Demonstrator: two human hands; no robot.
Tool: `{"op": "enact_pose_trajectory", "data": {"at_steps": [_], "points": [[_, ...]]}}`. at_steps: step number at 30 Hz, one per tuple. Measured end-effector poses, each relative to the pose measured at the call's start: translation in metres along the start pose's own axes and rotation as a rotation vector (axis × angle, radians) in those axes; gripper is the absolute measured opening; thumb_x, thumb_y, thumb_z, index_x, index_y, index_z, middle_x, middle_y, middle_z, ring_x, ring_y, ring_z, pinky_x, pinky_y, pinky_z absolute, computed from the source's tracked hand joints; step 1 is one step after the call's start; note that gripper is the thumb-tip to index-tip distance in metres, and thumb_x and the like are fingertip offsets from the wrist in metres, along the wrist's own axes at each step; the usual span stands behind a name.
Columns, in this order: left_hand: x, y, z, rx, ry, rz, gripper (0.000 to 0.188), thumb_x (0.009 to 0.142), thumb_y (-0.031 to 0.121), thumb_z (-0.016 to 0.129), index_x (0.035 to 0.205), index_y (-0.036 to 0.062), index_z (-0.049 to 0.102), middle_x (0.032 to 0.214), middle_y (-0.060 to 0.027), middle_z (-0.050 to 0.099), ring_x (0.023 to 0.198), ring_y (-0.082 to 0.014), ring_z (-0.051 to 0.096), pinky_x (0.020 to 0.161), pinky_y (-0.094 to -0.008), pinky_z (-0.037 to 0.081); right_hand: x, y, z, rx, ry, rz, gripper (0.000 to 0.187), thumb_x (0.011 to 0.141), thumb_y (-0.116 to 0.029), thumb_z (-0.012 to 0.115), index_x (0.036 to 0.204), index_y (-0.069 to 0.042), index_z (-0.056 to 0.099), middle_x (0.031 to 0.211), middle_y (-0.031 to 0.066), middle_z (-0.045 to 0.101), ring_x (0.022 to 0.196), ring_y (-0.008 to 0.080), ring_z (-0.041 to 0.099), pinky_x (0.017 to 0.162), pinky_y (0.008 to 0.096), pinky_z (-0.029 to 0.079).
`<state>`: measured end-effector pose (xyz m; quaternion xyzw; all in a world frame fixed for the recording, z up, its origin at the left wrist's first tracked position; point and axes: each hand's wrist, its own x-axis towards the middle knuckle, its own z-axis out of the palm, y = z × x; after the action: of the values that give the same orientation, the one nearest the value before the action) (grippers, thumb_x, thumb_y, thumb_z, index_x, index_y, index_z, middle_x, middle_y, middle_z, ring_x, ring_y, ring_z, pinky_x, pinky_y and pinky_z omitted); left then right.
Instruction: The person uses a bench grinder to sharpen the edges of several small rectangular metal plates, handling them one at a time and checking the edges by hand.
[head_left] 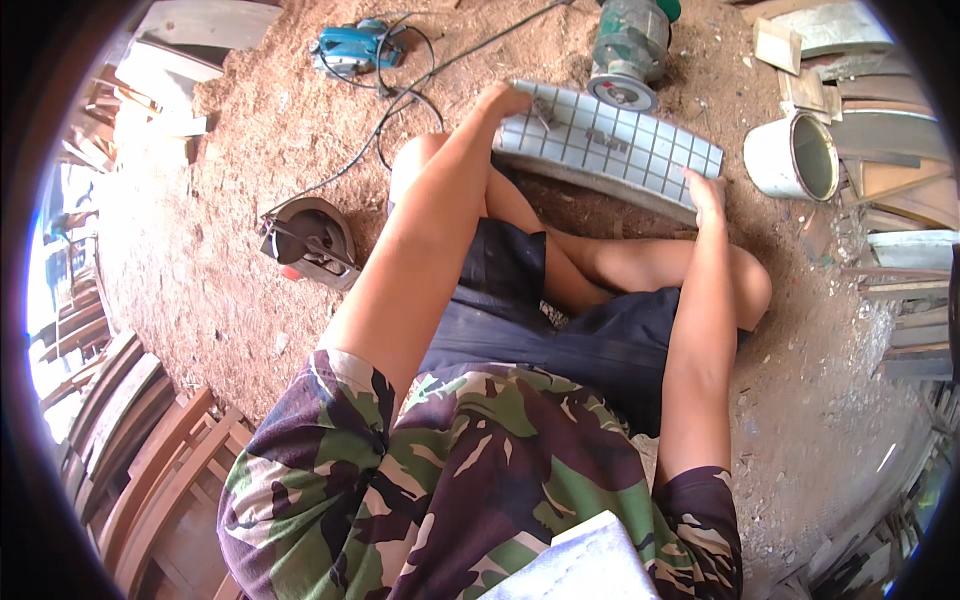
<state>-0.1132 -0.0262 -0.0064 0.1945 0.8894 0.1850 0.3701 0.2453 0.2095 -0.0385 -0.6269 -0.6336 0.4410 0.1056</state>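
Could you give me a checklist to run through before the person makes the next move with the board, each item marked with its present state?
1. Left grip on the board, at its left end: ok.
2. Right grip on the board's right end: ok.
3. Both grips gloved: not ok, both are bare.
4. Grinder clear of the board: cannot tell; its disc lies right at the far edge in this view.
5. Disc at standstill: cannot tell from a still.
6. Bucket apart from the board: ok, it is off to the right.
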Motion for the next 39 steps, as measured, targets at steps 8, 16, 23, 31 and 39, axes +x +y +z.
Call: {"op": "enact_pose_trajectory", "data": {"at_steps": [8,16,23,31,39], "points": [[0.001,-0.019,-0.01,-0.125,0.015,0.01,0.091,0.076,0.03,0.087,0.153,0.0014,0.048,0.133,-0.0191,0.068,0.115,-0.0317,0.069,0.083,-0.0482,0.062,0.006,0.017,0.0,-0.008,-0.021,-0.168,0.06,0.071,-0.013,0.087,0.123,0.007,0.066,0.113,0.0201,0.076,0.105,0.0281,0.072,0.095,0.038,0.053],[-0.002,-0.001,-0.001,0.091,0.232,-0.097,0.1,0.085,0.041,0.071,0.165,0.0071,0.02,0.138,-0.0291,0.063,0.127,-0.0387,0.064,0.107,-0.0446,0.051,-0.018,-0.029,0.007,-0.564,0.116,-0.174,0.082,0.078,-0.035,0.087,0.145,0.002,0.055,0.137,0.0282,0.064,0.126,0.0382,0.063,0.108,0.0459,0.047],[0.012,0.12,-0.016,-0.321,0.138,0.279,0.087,0.092,0.071,0.063,0.144,0.0003,0.06,0.141,-0.0233,0.064,0.132,-0.0374,0.061,0.114,-0.0451,0.046,0.018,-0.169,0.027,0.23,-0.289,-0.225,0.106,0.084,-0.063,0.079,0.159,0.0,0.038,0.153,0.0238,0.052,0.135,0.0346,0.057,0.111,0.0513,0.044],[0.072,0.176,0.007,-0.522,0.008,0.336,0.118,0.062,0.092,0.071,0.135,-0.0003,0.068,0.129,-0.0268,0.07,0.125,-0.0379,0.066,0.109,-0.0432,0.05,0.042,-0.211,0.075,0.498,-0.66,0.041,0.107,0.082,-0.051,0.087,0.16,-0.003,0.031,0.148,0.0174,0.053,0.131,0.031,0.056,0.105,0.0503,0.05],[0.068,0.177,0.011,-0.522,0.223,0.312,0.119,0.061,0.092,0.068,0.122,-0.0111,0.069,0.123,-0.0321,0.069,0.118,-0.0399,0.069,0.101,-0.0435,0.055,0.035,-0.214,0.086,0.623,-0.49,-0.211,0.097,0.083,-0.033,0.088,0.154,0.007,0.037,0.146,0.0235,0.052,0.131,0.0315,0.056,0.109,0.0456,0.048]]}}
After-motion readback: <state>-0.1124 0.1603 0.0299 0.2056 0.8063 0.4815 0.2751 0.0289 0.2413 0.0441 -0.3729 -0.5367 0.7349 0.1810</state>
